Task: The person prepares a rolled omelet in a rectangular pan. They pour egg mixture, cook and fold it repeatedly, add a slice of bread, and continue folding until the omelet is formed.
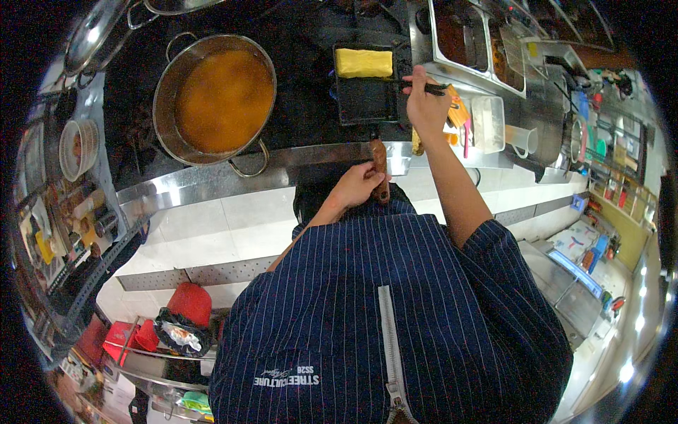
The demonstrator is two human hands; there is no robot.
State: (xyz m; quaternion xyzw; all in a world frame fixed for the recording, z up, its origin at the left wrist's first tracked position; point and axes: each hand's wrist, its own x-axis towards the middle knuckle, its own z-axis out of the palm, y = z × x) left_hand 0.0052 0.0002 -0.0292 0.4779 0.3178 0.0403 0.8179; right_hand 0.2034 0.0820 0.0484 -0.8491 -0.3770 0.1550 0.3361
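My left hand point(357, 186) is closed around the wooden handle point(379, 164) of a black rectangular omelette pan point(365, 106) on the stove. A folded yellow egg roll point(364, 63) lies across the far end of the pan; the near part shows bare, dark metal. In my right hand point(425, 106) is a pair of black chopsticks point(389, 81), held at the pan's right side. Their tips reach left along the near edge of the egg roll. Whether they touch it I cannot tell.
A large two-handled steel pot point(159, 114) of orange-brown liquid stands left of the pan. To the right are steel food containers point(479, 69), a clear plastic tub point(490, 124), a pink-handled utensil point(466, 139) and a plastic jug point(524, 139). The counter's metal edge point(318, 159) runs before me.
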